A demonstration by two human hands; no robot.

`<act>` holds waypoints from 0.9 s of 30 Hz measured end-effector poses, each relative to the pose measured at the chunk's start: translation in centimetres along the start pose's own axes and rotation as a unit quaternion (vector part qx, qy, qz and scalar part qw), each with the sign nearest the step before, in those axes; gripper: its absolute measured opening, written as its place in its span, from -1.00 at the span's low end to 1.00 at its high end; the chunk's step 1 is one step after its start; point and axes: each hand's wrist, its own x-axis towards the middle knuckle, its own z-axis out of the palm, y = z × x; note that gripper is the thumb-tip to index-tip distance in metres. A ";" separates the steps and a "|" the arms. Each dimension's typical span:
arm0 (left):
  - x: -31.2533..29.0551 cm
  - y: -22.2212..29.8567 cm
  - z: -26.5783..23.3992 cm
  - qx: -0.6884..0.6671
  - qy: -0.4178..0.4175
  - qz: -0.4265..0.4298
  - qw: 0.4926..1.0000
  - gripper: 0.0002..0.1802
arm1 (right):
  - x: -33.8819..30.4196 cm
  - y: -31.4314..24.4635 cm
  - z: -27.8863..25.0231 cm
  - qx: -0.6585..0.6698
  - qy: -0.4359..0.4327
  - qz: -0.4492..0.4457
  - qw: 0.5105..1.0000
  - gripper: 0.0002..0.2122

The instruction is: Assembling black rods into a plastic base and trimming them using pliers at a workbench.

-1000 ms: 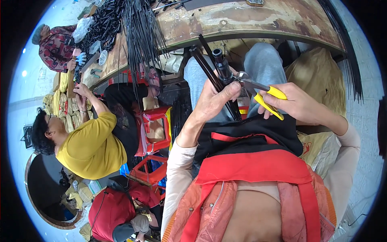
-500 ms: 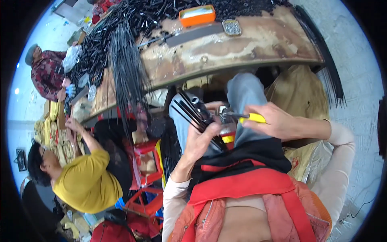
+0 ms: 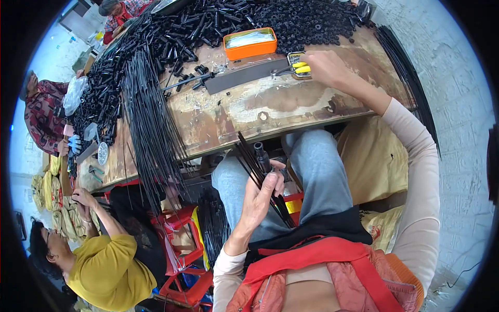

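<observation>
My left hand [image 3: 257, 200] is closed round a bundle of thin black rods [image 3: 248, 162] and a black tubular part [image 3: 262, 152], held above my lap between my knees. The tube's open end points up and away from me. Out over the table, my right hand [image 3: 328, 68] grips yellow-handled pliers [image 3: 301, 67], their metal jaws pointing left. The pliers lie over a small tin [image 3: 294, 58] of tiny metal pieces, partly covering it. My right fingertips are hidden from view.
On the wooden table [image 3: 249, 117] are an orange box [image 3: 251, 52] with pale strips, a dark flat bar [image 3: 244, 78] and heaped black tubular parts [image 3: 182, 36]. Long black rods [image 3: 145, 99] overhang the near edge. A person in yellow [image 3: 112, 268] sits left, near red stools [image 3: 189, 291].
My right hand has carried the pliers from beside my left hand up to the tin on the table. My left hand still holds the rods and tube. The view has tilted toward the table.
</observation>
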 end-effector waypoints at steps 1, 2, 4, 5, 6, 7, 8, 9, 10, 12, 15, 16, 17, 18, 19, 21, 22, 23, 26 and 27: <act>0.0 0.0 0.0 -0.011 0.001 0.000 1.000 -0.58 | 0.0 0.1 -0.1 0.043 0.023 0.007 0.999 -0.84; -0.1 0.1 -0.1 -0.013 0.001 0.002 1.000 -0.58 | -0.1 0.1 -0.2 0.086 0.047 0.014 0.995 -0.82; -0.5 0.2 -0.4 -0.021 0.013 0.009 1.000 -0.60 | 0.4 0.6 0.0 0.152 0.043 0.038 0.987 -0.81; -0.7 0.2 -0.3 -0.022 0.011 0.012 1.000 -0.60 | 0.7 1.0 0.0 0.219 0.038 0.062 0.973 -0.80; -1.1 0.3 -0.2 -0.024 0.015 0.016 0.999 -0.61 | 1.0 1.4 0.0 0.217 0.040 0.061 0.973 -0.80; -1.4 0.4 -0.1 -0.026 0.019 0.019 0.999 -0.61 | 1.3 1.7 -0.1 0.287 0.007 0.116 0.951 -0.81; -1.8 0.5 0.0 -0.026 0.017 0.023 0.999 -0.61 | 1.6 1.9 -0.3 0.355 -0.027 0.170 0.919 -0.80; -2.2 0.6 0.1 -0.013 0.017 0.031 0.999 -0.60 | 1.9 2.2 -0.5 0.352 -0.024 0.169 0.920 -0.80; -2.6 0.6 0.1 -0.001 0.021 0.041 0.999 -0.58 | 2.3 1.9 -1.1 0.433 -0.059 0.212 0.874 -0.80; -3.4 0.5 0.0 -0.003 0.024 0.056 0.998 -0.59 | 2.5 1.5 -2.3 0.527 -0.100 0.267 0.801 -0.81; -4.6 0.8 0.1 -0.006 0.028 0.076 0.997 -0.60 | 2.4 2.0 -1.9 0.663 -0.091 0.258 0.697 -0.84; -5.0 0.9 0.2 -0.008 0.029 0.081 0.996 -0.61 | 2.6 3.0 -1.3 0.687 -0.104 0.266 0.668 -0.84; -5.4 1.0 0.3 -0.008 0.028 0.085 0.996 -0.61 | 2.8 3.2 -1.0 0.686 -0.102 0.263 0.670 -0.84; -5.7 1.1 0.3 -0.003 0.027 0.088 0.996 -0.61 | 2.9 3.5 -0.7 0.703 -0.103 0.281 0.645 -0.84; -6.1 1.1 0.4 0.001 0.025 0.091 0.996 -0.61 | 3.0 3.8 -0.3 0.719 -0.105 0.298 0.619 -0.84; -6.5 1.0 0.5 -0.002 0.019 0.098 0.995 -0.61 | 2.9 4.4 0.0 0.736 -0.100 0.294 0.602 -0.84; -6.8 0.9 0.4 -0.004 0.024 0.101 0.995 -0.61 | 3.0 3.4 -0.4 0.753 -0.089 0.302 0.578 -0.84; -7.1 0.9 0.4 -0.004 0.028 0.104 0.994 -0.61 | 3.0 2.5 -0.7 0.769 -0.076 0.311 0.552 -0.85; -7.5 0.9 0.5 -0.010 0.032 0.104 0.994 -0.62 | 0.2 1.4 -1.3 0.833 -0.118 0.243 0.482 -0.88; -7.4 0.9 0.6 -0.012 0.030 0.107 0.994 -0.62 | -1.0 1.1 -1.1 0.869 -0.146 0.189 0.434 -0.89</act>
